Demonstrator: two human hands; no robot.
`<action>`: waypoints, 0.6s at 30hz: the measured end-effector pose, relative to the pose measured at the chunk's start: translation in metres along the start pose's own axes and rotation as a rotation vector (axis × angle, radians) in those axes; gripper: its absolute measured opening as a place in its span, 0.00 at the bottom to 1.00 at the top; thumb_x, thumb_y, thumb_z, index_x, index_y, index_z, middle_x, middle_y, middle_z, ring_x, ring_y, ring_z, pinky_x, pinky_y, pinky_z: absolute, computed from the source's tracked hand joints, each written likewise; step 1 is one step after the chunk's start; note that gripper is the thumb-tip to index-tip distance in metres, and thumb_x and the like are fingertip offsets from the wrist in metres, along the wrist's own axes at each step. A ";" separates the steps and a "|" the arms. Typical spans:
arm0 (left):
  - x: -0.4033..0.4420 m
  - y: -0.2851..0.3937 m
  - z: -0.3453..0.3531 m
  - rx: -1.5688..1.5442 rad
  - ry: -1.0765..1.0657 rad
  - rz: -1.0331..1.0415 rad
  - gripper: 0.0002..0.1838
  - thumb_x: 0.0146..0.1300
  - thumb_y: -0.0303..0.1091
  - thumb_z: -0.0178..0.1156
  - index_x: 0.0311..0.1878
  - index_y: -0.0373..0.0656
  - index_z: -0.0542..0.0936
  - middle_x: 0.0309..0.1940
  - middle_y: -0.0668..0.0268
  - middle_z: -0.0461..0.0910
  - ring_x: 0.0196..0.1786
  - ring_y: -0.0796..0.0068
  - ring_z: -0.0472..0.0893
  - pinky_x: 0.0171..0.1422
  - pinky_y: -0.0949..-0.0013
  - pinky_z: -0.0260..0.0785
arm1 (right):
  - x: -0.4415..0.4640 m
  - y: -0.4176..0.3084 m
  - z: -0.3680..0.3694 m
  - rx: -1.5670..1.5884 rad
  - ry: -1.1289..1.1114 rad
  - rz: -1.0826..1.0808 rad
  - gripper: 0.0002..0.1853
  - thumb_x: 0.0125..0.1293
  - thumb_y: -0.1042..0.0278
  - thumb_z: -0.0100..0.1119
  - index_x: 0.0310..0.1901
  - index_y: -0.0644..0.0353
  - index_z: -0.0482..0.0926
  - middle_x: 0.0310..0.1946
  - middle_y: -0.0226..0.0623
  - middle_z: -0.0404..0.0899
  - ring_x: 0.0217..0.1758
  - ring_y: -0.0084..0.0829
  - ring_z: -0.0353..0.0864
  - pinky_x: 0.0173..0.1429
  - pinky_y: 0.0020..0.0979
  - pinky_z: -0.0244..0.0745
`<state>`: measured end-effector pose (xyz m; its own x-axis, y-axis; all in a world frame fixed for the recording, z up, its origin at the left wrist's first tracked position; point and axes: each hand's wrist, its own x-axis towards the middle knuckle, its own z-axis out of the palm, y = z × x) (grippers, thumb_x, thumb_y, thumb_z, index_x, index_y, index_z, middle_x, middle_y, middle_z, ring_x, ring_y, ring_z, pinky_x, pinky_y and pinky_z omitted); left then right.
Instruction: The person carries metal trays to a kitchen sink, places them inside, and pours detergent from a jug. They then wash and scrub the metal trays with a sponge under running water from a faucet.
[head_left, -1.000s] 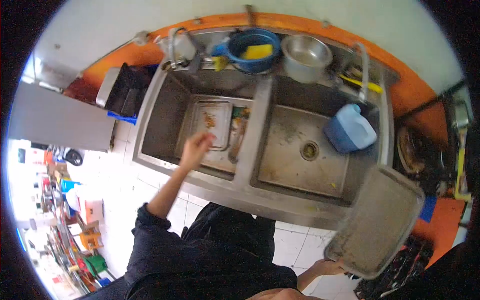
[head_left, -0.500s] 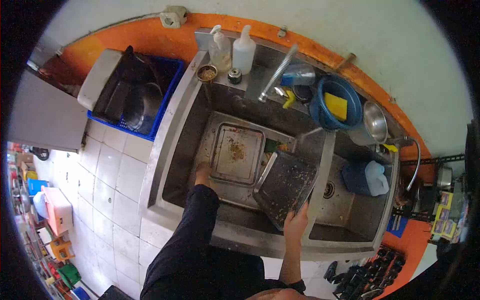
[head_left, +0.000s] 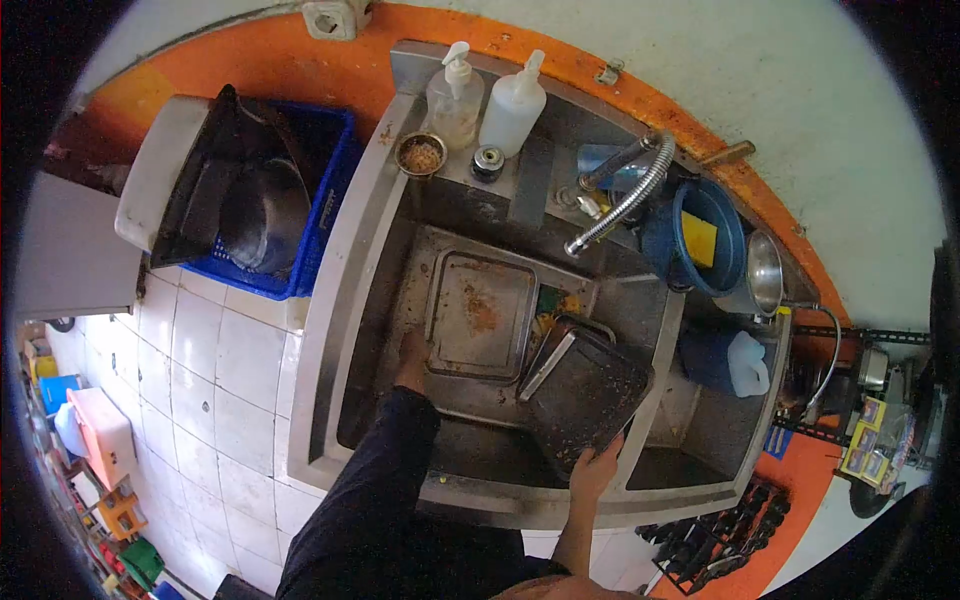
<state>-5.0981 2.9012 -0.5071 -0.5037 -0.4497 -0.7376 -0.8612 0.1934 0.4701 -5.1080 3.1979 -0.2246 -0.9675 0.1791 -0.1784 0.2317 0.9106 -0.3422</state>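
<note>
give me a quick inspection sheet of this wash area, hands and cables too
Surface: steel double sink, soiled in the left basin
Job's things: dark tray with scattered bits on it; flat tray in the left basin, brown residue inside
Clutter: two pump bottles on the back ledge; blue bucket with yellow sponge; jug in the right basin
Left hand: beside the flat tray, contact unclear
Right hand: grips the dark tray's near edge
Cables: thin line along the wall, possibly a cable
Surroundings: tiled floor; blue crate holding dark pans
</note>
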 end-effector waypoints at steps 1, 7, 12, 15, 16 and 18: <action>0.001 0.002 -0.006 -0.060 -0.003 0.034 0.19 0.56 0.32 0.52 0.51 0.34 0.69 0.46 0.53 0.72 0.51 0.60 0.70 0.53 0.64 0.63 | -0.001 0.004 -0.001 -0.001 0.005 -0.010 0.32 0.51 0.79 0.45 0.60 0.64 0.51 0.43 0.60 0.70 0.43 0.53 0.73 0.45 0.43 0.67; -0.034 0.043 -0.050 -0.253 0.061 0.347 0.21 0.56 0.29 0.52 0.54 0.34 0.67 0.50 0.51 0.70 0.54 0.59 0.69 0.56 0.65 0.60 | 0.007 0.027 -0.004 -0.025 0.012 -0.008 0.32 0.52 0.79 0.47 0.60 0.63 0.51 0.38 0.58 0.73 0.38 0.53 0.75 0.41 0.41 0.69; -0.070 0.041 -0.071 -0.266 0.102 0.524 0.18 0.56 0.28 0.53 0.51 0.34 0.69 0.45 0.55 0.73 0.48 0.65 0.72 0.52 0.68 0.62 | 0.030 0.021 -0.015 0.011 -0.063 0.006 0.31 0.52 0.79 0.47 0.60 0.62 0.52 0.40 0.55 0.72 0.40 0.50 0.75 0.42 0.40 0.69; -0.153 0.076 -0.122 -0.550 -0.012 0.479 0.15 0.56 0.27 0.53 0.47 0.34 0.69 0.37 0.65 0.73 0.39 0.77 0.71 0.45 0.74 0.64 | 0.043 0.027 -0.008 0.059 -0.038 -0.052 0.31 0.52 0.80 0.48 0.60 0.61 0.54 0.41 0.55 0.72 0.40 0.50 0.75 0.42 0.40 0.70; -0.173 0.081 -0.134 -0.480 0.043 0.471 0.14 0.57 0.27 0.52 0.46 0.35 0.69 0.34 0.68 0.72 0.37 0.80 0.70 0.41 0.76 0.64 | 0.046 0.031 0.001 0.079 0.075 -0.207 0.31 0.52 0.80 0.48 0.60 0.61 0.54 0.39 0.55 0.73 0.37 0.49 0.76 0.40 0.39 0.70; -0.212 0.080 -0.155 -0.606 0.029 0.339 0.14 0.57 0.26 0.52 0.48 0.38 0.68 0.33 0.69 0.72 0.34 0.81 0.70 0.38 0.78 0.64 | 0.053 0.033 0.016 0.091 0.091 -0.275 0.30 0.53 0.79 0.47 0.60 0.62 0.55 0.36 0.54 0.74 0.33 0.50 0.76 0.37 0.40 0.71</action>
<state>-5.0494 2.8771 -0.2376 -0.7286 -0.4749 -0.4935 -0.4624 -0.1905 0.8660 -5.1496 3.2315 -0.2596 -0.9993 -0.0334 0.0142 -0.0362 0.8933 -0.4480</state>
